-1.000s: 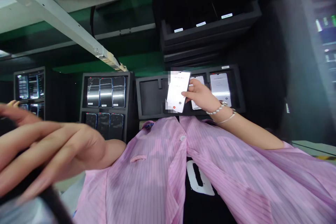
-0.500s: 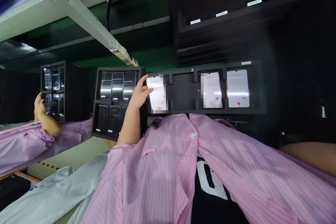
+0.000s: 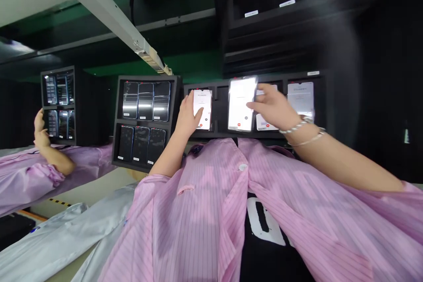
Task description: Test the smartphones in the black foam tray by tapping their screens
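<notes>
Right hand (image 3: 272,108) has fingers clenched on a phone (image 3: 239,105); left hand (image 3: 188,116) lays open fingers on another phone (image 3: 206,105) in the foam tray (image 3: 222,114), phone rack (image 3: 147,78) at nine o'clock.

Two hands (image 3: 272,108); ten phones (image 3: 242,104) at two foam trays (image 3: 148,78).

The one clear mark is a large white character, a 0 or an O (image 3: 254,216), printed on a black T-shirt (image 3: 264,264) and partly covered by a pink striped smock (image 3: 194,224). The raised phone (image 3: 242,103) in the right hand (image 3: 272,108) and the tray phone (image 3: 202,109) show pale screens with lines of text too small to read. White labels (image 3: 287,3) on the black foam tray (image 3: 264,37) are also unreadable.
</notes>
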A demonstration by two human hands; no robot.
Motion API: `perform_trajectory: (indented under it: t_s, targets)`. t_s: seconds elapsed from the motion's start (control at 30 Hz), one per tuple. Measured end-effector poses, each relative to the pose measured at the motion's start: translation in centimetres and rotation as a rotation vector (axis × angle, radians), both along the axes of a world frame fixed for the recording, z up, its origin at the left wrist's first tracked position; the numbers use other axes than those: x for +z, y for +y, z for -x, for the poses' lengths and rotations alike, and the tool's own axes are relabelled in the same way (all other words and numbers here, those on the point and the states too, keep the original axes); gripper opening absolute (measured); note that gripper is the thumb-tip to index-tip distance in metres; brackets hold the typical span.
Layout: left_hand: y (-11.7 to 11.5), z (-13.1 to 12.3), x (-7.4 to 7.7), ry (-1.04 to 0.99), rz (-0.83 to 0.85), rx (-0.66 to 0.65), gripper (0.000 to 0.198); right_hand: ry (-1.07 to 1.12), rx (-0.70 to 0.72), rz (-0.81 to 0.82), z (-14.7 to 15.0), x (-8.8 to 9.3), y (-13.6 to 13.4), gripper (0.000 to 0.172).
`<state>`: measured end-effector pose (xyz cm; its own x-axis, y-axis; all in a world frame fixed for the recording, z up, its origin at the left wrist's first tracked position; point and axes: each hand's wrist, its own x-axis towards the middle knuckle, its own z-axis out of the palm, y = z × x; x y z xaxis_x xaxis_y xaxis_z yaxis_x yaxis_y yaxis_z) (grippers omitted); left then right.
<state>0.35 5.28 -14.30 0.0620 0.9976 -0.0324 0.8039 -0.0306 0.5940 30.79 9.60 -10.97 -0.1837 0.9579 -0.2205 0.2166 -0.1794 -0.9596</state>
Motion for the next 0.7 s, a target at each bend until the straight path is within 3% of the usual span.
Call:
perform_trajectory:
  t_s: [0.07, 0.13, 0.23, 0.43, 0.53, 0.7]
  targets:
    - [-2.6, -0.1, 0.1, 0.122, -0.123, -0.103, 0.053, -0.141, 0.070, 0.070, 2.2, -2.5, 0.5, 0.058]
    - [-5.0, -0.3, -0.2, 0.210, -0.145, -0.166, 0.044, -0.242, 0.117, 0.097, 3.6, -4.1, 0.6, 0.057]
    - [-7.1, -0.7, -1.0, 0.278, -0.107, -0.148, 0.043, -0.286, 0.136, 0.042, 3.7, -4.6, -0.2, 0.057]
    - [-7.0, -0.9, -1.8, 0.299, -0.091, -0.096, 0.045, -0.499, 0.418, -0.696, -0.1, -4.1, -5.0, 0.033]
    - [-6.7, -0.8, -1.9, 0.302, -0.116, -0.104, 0.044, -0.561, 0.507, -0.762, -0.9, -5.1, -6.2, 0.027]
    - [-6.5, -0.7, -2.1, 0.291, -0.157, -0.081, 0.048, -0.579, 0.493, -0.750, -0.7, -6.1, -6.3, 0.029]
